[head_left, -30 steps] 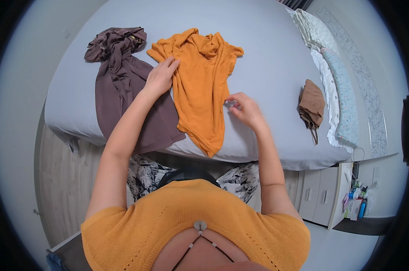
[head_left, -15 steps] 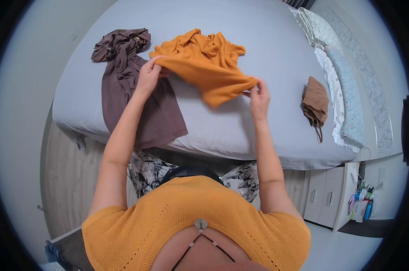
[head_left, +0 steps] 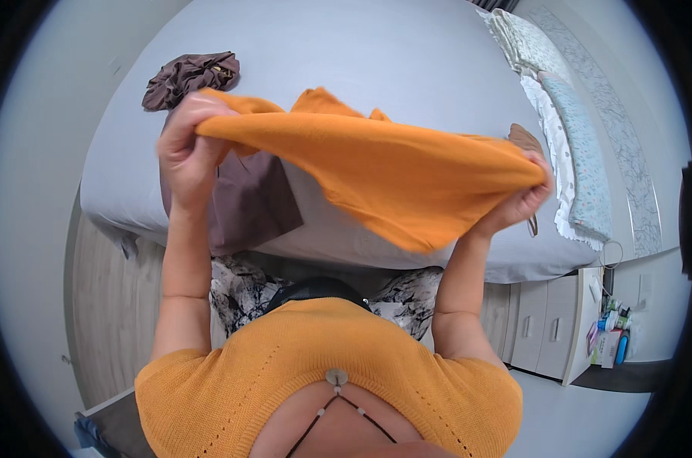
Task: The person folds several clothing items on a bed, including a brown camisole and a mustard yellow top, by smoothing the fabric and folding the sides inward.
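Observation:
An orange knit garment [head_left: 391,164] hangs stretched between my hands, raised over the bed. My left hand [head_left: 189,149] is closed around its left end. At the right end, my right hand [head_left: 523,200] grips the other edge, its fingers partly covered by the cloth. Below and behind my left hand lies a dark brown-purple garment [head_left: 250,202], its upper part bunched up [head_left: 185,76] and its lower part flat. The orange cloth hides part of it. Just behind my right hand a small brown garment [head_left: 523,137] shows only in part.
The bed [head_left: 338,46] has a pale grey-blue cover. Folded bedding [head_left: 582,168] lines its right side. A white cabinet [head_left: 544,324] stands at the lower right, with small items [head_left: 609,336] beside it. Wood-look floor [head_left: 113,305] shows at the left.
Both hands have lifted the orange garment off the bed toward me and moved apart, pulling it wide. It now covers much of the brown garment at the right.

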### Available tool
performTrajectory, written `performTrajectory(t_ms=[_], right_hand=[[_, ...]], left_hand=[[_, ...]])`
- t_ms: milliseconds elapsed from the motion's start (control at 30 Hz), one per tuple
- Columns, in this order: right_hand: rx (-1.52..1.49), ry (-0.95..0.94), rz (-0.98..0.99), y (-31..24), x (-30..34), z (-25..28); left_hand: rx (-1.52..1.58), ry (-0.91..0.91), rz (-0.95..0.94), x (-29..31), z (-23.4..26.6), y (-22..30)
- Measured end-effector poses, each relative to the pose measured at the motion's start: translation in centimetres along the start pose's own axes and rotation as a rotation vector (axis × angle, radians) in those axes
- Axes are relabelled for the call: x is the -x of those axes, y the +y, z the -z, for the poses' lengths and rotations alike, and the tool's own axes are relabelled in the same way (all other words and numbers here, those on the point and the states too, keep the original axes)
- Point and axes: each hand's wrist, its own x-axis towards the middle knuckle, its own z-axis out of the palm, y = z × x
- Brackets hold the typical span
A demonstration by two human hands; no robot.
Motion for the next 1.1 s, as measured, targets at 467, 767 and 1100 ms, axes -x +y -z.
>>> performTrajectory(t_ms=[467,767,1100], right_hand=[[0.344,-0.566,-0.421,16.2,-4.1,-6.2],[0.447,-0.842,-0.287,19.7,5.9,0.4],[0.74,-0.919,-0.088,16.6,9.0,1.8]], left_hand=[[0.075,-0.261,0.659,-6.3,-7.3,-18.5],[-0.474,-0.49,0.329,5.0,-7.3,-21.4],[-0.622,-0.759,0.399,6.9,-6.0,-18.2]])
